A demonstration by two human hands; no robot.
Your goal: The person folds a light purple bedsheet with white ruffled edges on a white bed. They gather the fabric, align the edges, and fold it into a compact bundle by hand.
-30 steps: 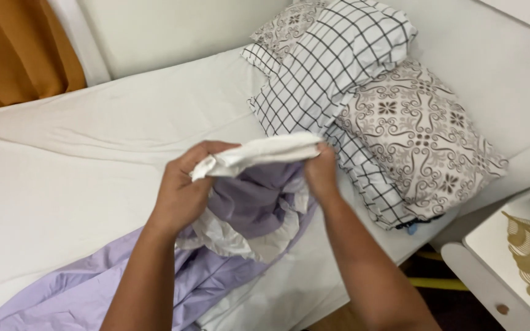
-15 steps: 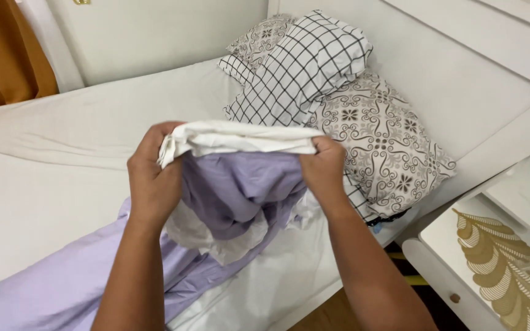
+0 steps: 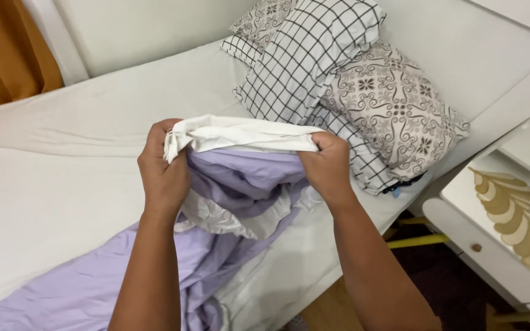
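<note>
Both hands are up over the white mattress (image 3: 62,184), and stretched between them is a bunched lilac bedsheet with a white gathered edge (image 3: 240,178). The left hand (image 3: 164,168) is clamped shut on the sheet's white hem at its left end, fingers curled over the top and knuckles toward the camera. The right hand (image 3: 326,165) is closed tight on the same hem at its right end, so the white band runs taut from fist to fist. Below the band the lilac cloth sags in folds between the wrists, then trails down across the mattress toward the near left corner, well below the left forearm.

Just beyond the right hand, at the far right end of the mattress, a black-and-white checked pillow (image 3: 302,61) leans against a grey-and-cream patterned cushion (image 3: 394,104); the sheet looks clear of them, though the overlap makes that hard to judge. Off the mattress's right edge stands a white bedside cabinet with a gold leaf motif (image 3: 510,239).
</note>
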